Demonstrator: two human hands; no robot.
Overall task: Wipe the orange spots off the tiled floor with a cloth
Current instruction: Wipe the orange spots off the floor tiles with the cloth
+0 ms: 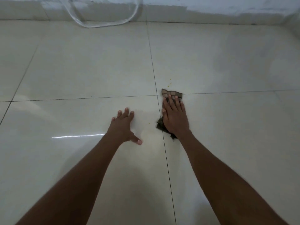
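My right hand (174,117) lies flat on a brown checked cloth (172,93) and presses it to the pale tiled floor (81,65), right where two grout lines cross. The cloth pokes out beyond the fingertips and behind the wrist. A few small orange spots (169,86) dot the tile just past the cloth's far edge, with one more spot (149,123) between my hands. A faint yellowish smear (151,135) shows near my left thumb. My left hand (124,125) rests on the floor with fingers spread, holding nothing.
A clear plastic hose (103,25) loops on the floor at the far wall. The wall's base (211,13) runs across the top of the view. A light streak (78,136) reflects off the glossy tile at left.
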